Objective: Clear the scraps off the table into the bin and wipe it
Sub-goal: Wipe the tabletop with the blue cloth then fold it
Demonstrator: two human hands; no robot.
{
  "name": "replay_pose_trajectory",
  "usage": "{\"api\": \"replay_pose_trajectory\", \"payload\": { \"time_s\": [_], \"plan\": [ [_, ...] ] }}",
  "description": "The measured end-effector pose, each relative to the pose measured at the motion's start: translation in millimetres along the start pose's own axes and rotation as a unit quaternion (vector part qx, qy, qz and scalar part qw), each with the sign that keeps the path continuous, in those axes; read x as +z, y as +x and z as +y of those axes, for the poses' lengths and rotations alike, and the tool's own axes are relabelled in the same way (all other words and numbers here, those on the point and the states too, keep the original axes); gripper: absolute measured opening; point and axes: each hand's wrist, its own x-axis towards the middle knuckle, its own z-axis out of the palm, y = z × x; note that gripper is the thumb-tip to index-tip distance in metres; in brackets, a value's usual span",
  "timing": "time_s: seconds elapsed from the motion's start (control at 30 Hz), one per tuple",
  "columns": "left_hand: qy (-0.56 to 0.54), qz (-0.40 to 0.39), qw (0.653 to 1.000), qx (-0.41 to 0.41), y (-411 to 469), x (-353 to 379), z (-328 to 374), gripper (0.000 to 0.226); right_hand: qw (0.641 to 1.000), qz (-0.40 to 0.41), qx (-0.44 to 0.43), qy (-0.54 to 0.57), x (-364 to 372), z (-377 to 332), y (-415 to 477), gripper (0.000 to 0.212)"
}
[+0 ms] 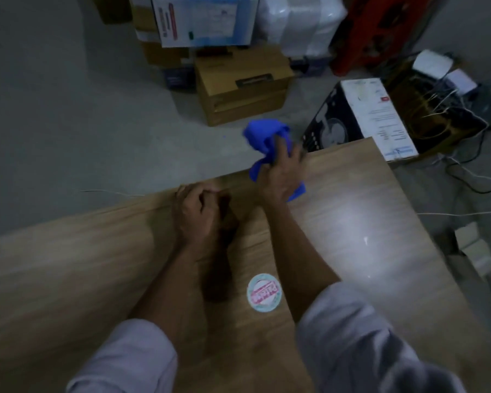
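Observation:
My right hand (pixel 281 174) grips a bunched blue cloth (pixel 264 136) above the far edge of the wooden table (pixel 366 211). Part of the cloth hangs below the hand near the tabletop. My left hand (pixel 194 214) lies at the table's far edge with its fingers curled; whether it holds anything is hidden. No scraps or bin show in the head view.
A round sticker (pixel 264 292) sits on the table between my forearms. Beyond the table on the grey floor stand a cardboard box (pixel 241 86), a black and white box (pixel 360 117), stacked cartons and tangled cables (pixel 442 106). A thin wire (pixel 108 192) lies left of the table edge.

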Motion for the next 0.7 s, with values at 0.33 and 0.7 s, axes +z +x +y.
{"api": "replay_pose_trajectory", "payload": {
  "time_s": [0.33, 0.7],
  "plan": [
    [0.007, 0.085, 0.993, -0.079, 12.4, 99.3, 28.3, 0.027, 0.939, -0.241, -0.229, -0.082, 28.6, 63.1, 11.1, 0.056],
    [-0.051, -0.041, 0.988, -0.138, 34.5, 169.1, 76.9, 0.077, 0.993, -0.088, -0.075, -0.009, -27.0, 95.6, 108.0, 0.056]
  ]
}}
